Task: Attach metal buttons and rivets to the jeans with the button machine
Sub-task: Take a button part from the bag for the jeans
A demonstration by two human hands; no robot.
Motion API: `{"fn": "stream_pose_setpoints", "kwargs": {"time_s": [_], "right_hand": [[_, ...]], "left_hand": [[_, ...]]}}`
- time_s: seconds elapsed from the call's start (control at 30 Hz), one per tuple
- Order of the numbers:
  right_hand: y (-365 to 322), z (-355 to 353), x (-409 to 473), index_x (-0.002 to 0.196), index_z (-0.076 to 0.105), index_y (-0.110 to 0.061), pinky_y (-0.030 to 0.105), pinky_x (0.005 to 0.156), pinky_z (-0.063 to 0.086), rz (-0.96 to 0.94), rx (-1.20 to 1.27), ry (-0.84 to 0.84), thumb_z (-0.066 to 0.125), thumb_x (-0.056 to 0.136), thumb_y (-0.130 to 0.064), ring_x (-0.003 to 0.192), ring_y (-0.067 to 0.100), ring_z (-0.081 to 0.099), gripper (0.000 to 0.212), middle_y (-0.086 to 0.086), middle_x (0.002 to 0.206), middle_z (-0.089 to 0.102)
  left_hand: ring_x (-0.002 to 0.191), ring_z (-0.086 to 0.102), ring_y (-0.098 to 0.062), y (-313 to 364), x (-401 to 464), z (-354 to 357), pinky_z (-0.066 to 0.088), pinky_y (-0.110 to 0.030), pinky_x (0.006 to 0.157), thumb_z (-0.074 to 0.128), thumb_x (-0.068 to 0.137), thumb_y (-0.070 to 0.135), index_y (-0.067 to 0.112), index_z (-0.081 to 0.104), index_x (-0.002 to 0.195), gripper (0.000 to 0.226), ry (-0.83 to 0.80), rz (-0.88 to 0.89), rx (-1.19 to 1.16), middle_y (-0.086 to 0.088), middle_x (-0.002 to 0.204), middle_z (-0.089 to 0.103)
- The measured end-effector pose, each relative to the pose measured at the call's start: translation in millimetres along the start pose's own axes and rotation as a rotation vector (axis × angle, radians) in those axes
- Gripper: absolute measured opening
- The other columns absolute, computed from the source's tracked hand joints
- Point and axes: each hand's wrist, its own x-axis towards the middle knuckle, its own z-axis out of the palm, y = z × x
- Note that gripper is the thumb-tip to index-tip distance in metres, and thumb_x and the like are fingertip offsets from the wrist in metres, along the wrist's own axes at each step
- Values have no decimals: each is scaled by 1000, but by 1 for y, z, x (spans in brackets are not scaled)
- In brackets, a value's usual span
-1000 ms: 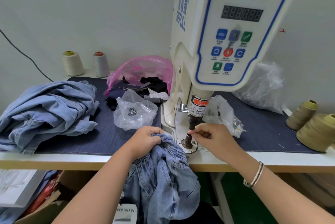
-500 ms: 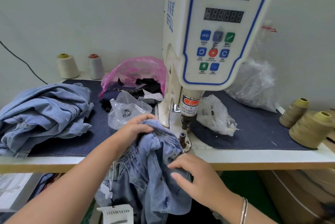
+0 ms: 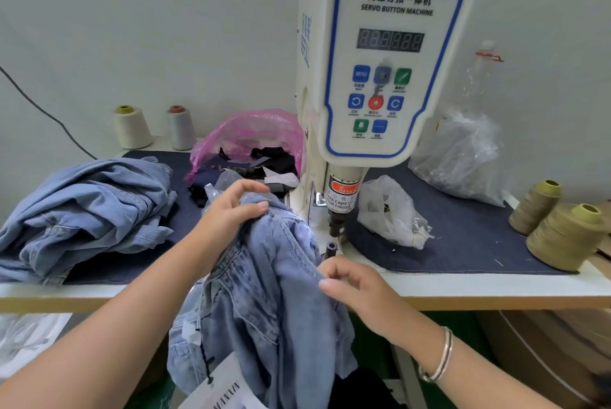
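The white servo button machine (image 3: 390, 61) stands on the table, its upper punch (image 3: 335, 223) raised over the small dark lower die (image 3: 331, 248). A pair of light blue jeans (image 3: 264, 293) hangs over the table's front edge just left of the die, with a paper hang tag (image 3: 224, 392) at the bottom. My left hand (image 3: 231, 210) grips the bunched top of the jeans. My right hand (image 3: 357, 286) pinches the fabric's right edge, just in front of the die. Nothing lies between punch and die.
A pile of denim (image 3: 82, 207) fills the table's left side. A pink bag (image 3: 254, 134) of scraps and clear bags (image 3: 390, 210) (image 3: 463, 157) flank the machine. Thread cones stand at the right (image 3: 562, 236) and back left (image 3: 132, 127). A cardboard box (image 3: 545, 342) sits under the table.
My right hand left the lower die and came down onto the jeans at the table edge. My left hand lifted the bunched jeans up and toward the machine.
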Motion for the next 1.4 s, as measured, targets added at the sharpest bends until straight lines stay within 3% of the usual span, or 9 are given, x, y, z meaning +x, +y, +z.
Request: {"fn": "stream_pose_setpoints", "kwargs": {"time_s": [0.07, 0.13, 0.23, 0.33, 0.47, 0.67, 0.83, 1.0, 1.4], "right_hand": [[2, -7, -3, 76, 57, -13, 25, 74, 38, -6, 70, 87, 51, 88, -24, 74, 12, 46, 17, 6, 74, 50], [5, -11, -6, 71, 55, -26, 18, 69, 36, -47, 57, 179, 49, 89, -24, 70, 6, 44, 19, -6, 69, 48], [6, -8, -7, 70, 52, -34, 13, 67, 37, -102, -7, 191, 47, 91, -24, 68, 1, 44, 24, -12, 69, 49], [10, -7, -6, 71, 54, -36, 11, 68, 38, -104, 37, 242, 47, 91, -22, 68, -1, 46, 26, -15, 70, 50], [19, -12, -2, 73, 57, -30, 10, 71, 39, -63, 104, 296, 49, 92, -24, 70, -1, 48, 21, -15, 71, 52], [41, -19, 9, 76, 58, -24, 32, 76, 39, 75, 325, 323, 51, 97, -24, 75, 13, 46, 22, -3, 74, 51], [42, -19, 20, 76, 56, -24, 27, 75, 39, 45, 235, 305, 52, 90, -37, 74, 6, 47, 20, -7, 75, 51], [50, -15, 30, 73, 61, -24, 25, 73, 43, 122, 219, 400, 53, 95, -27, 73, 5, 52, 24, -8, 74, 59], [67, -16, 28, 75, 62, -20, 25, 73, 46, 161, 142, 483, 53, 95, -27, 72, 4, 54, 23, -5, 72, 60]], "left_hand": [[90, 60, -22, -10, -4, 0, 47, -39, 90, 67, 89, 16, 21, 58, 102, 16, 137, 36, 434, -3, 104, 63], [93, 55, -15, -19, -17, 7, 47, -39, 91, 62, 91, 13, 19, 57, 105, 16, 293, 290, 791, 2, 111, 54], [111, 52, -7, -25, -44, 23, 39, -27, 98, 55, 94, 25, 18, 63, 111, 20, 1, 722, 803, 10, 117, 53], [108, 50, 7, -37, -56, 36, 37, -15, 91, 55, 91, 45, 26, 58, 114, 30, -350, 563, 788, 26, 113, 56], [95, 50, 2, -49, -45, 36, 39, -17, 82, 64, 88, 39, 39, 48, 93, 17, -260, 384, 793, 23, 96, 56], [101, 34, -4, -61, -27, 48, 28, -16, 89, 60, 93, 33, 34, 40, 79, 25, -200, 449, 898, 23, 96, 41], [63, 39, -4, -61, -21, 33, 33, -19, 61, 47, 101, 34, 38, 44, 79, 22, -253, 225, 640, 12, 67, 46], [60, 38, -13, -60, -10, 33, 32, -25, 56, 53, 98, 35, 27, 52, 75, 24, -248, 26, 357, 3, 67, 46], [52, 43, -3, -66, 4, 43, 35, -14, 50, 58, 80, 31, 22, 55, 66, 17, -210, -64, 56, 11, 59, 50]]}}
